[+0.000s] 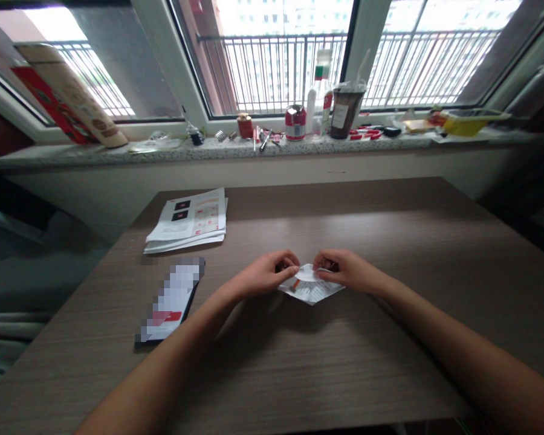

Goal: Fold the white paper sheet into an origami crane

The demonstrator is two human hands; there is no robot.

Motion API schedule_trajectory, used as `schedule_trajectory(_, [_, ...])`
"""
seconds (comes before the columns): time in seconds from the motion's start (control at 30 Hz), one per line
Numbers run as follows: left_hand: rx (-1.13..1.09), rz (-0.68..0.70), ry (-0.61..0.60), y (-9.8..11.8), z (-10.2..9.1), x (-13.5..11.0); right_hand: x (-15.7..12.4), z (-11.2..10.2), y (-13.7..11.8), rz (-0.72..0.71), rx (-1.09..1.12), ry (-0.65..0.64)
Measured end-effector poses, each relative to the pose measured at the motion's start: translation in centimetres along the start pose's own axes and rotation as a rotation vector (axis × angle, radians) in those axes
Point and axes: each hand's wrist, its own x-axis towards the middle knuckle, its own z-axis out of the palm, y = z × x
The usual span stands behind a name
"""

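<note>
Near the middle of one brown desk, two bare hands work at one piece of folded paper. The left hand pinches its upper left part between thumb and fingertips; the right hand pinches the upper right part in the same way, so both grips are clamped on the paper. Between the fingertips lies one pale flap, and below it the printed face shows one orange strip and comes to one blunt point toward the person. Whether the paper's underside touches the desk cannot be told.

To the left of the hands are two more things. Nearest the left forearm is one dark-edged flat device, its face pixelated except for a red patch and a pale strip. Beyond it sits one stack of printed sheets, with two dark squares on the top page; the number of sheets cannot be counted.

Along one speckled windowsill stand one red can, one clear bottle and one dark drink cup with one straw, close together. Left of the can are one small red container and two metal coils. Farther right rests one yellow container.
</note>
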Motion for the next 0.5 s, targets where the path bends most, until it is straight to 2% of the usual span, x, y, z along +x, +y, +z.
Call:
schedule_trajectory(0.2, [-0.141,-0.066,-0.085,0.5,-0.6,-0.1,-0.2,0.3,-1.1,0.000,0.048,0.039])
schedule_trajectory(0.4, [-0.214,-0.060,-0.087,1.0,-0.6,-0.3,-0.3,0.5,-1.5,-0.015,0.085,0.069])
schedule_trajectory(0.5, [-0.203,-0.091,-0.024,1.0,-0.1,-0.2,-0.4,0.5,-1.5,-0.013,0.103,0.071])
